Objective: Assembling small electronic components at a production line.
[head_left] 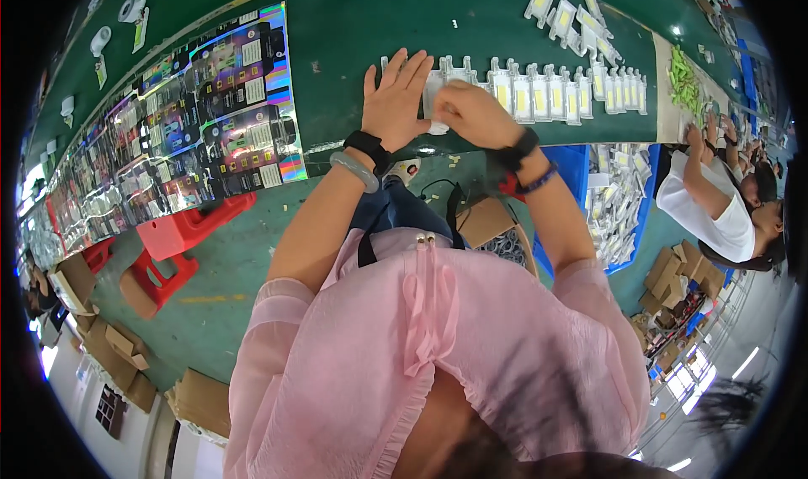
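Left grip: wide, fingers spread, laid at the left end of the row; it seems to clasp nothing.
Right grip: narrow, fingers curled in beside the pale piece; whether they close on it cannot be told.
Pale piece: between the two hands, at the near side of the counter, partly hidden by fingers.
Row: white-cased pieces with yellow panels, side by side, running right from the hands; those nearest the right hand are partly covered.
Lined up: judging by the layout, most pieces on the counter stand in order, with a shorter run at the right end.
Out of line: a loose group lies askew beyond the row, apparently left unarranged.
Blue bin: below the counter edge, heaped with similar pieces; whether these are finished or waiting cannot be told.
Cardboard box: left of the bin, holding grey parts.
Printed sheets: glossy, spread over the counter's left part.
Green bits: piled at the far right, near a co-worker in a white shirt.
Red stools: on the floor below the sheets.
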A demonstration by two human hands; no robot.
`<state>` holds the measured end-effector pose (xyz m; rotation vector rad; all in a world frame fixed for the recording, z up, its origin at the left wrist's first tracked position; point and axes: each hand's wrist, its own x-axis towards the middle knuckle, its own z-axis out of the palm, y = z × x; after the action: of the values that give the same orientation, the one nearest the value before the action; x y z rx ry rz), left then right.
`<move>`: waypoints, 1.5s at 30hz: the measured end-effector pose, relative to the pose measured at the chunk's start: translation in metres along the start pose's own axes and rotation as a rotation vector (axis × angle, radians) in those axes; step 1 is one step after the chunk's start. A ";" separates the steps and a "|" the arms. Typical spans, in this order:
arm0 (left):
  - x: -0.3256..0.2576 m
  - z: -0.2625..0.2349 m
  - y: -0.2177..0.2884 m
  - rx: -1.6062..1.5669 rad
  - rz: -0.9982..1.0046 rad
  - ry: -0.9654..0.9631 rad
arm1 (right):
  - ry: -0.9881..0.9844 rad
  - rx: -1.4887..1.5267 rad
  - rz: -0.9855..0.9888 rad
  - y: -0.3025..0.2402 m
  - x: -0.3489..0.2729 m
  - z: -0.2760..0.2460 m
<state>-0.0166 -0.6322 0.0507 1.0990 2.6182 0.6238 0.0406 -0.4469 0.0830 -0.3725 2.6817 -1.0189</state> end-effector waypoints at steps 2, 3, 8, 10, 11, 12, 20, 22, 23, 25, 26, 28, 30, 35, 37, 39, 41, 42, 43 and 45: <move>-0.003 -0.002 0.003 -0.031 -0.018 0.062 | 0.035 0.563 0.194 0.000 -0.028 -0.010; -0.001 -0.004 0.007 -0.063 -0.024 0.120 | 0.080 1.125 0.395 -0.001 -0.038 -0.012; 0.008 -0.009 0.033 -0.059 0.048 0.061 | 0.286 1.651 0.384 0.024 -0.042 -0.011; 0.021 0.004 0.031 -0.019 0.045 0.021 | 0.209 1.678 0.359 0.040 -0.025 -0.025; 0.023 0.006 0.030 -0.021 0.049 0.018 | 0.122 1.709 0.355 0.045 -0.024 -0.029; 0.023 0.007 0.031 0.004 0.047 0.022 | 0.246 1.083 0.690 0.032 -0.015 -0.029; 0.022 0.011 0.030 0.012 0.048 0.041 | 0.272 -0.190 0.228 0.033 -0.001 -0.009; 0.021 0.011 0.031 0.018 0.049 0.039 | 0.279 -0.224 0.210 0.036 0.002 -0.008; 0.020 0.011 0.031 0.024 0.052 0.041 | 0.280 -0.221 0.209 0.036 0.002 -0.008; 0.020 0.011 0.031 0.027 0.051 0.041 | 0.272 -0.219 0.185 0.036 0.002 -0.010; 0.021 0.011 0.032 0.026 0.054 0.044 | 0.275 -0.218 0.188 0.038 0.003 -0.011; 0.023 0.009 0.034 0.027 0.047 0.011 | 0.190 -0.223 0.157 0.046 0.006 -0.013; 0.023 0.009 0.034 0.030 0.034 -0.019 | 0.119 -0.244 0.132 0.041 0.003 -0.017; 0.022 0.004 0.033 0.061 0.006 -0.066 | 0.026 1.026 0.469 0.018 -0.059 -0.038; 0.022 -0.001 0.043 0.047 0.000 -0.057 | 0.131 1.440 0.359 0.037 -0.086 -0.019; 0.024 0.000 0.048 0.037 -0.007 -0.057 | 0.241 1.857 0.220 0.039 -0.089 -0.014; 0.027 0.004 0.053 -0.002 0.079 -0.034 | 0.395 1.779 0.382 0.041 -0.081 -0.012; 0.030 0.008 0.057 -0.001 0.089 -0.055 | 0.491 1.744 0.439 0.034 -0.071 -0.017; 0.032 0.012 0.060 0.001 0.093 -0.055 | 0.496 1.744 0.437 0.042 -0.067 -0.020; 0.035 0.017 0.066 0.016 0.125 -0.081 | 0.430 1.589 0.404 0.056 -0.063 -0.028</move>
<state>0.0071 -0.5607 0.0647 1.2739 2.5056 0.5717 0.0825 -0.3692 0.0741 0.7074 1.2406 -2.6641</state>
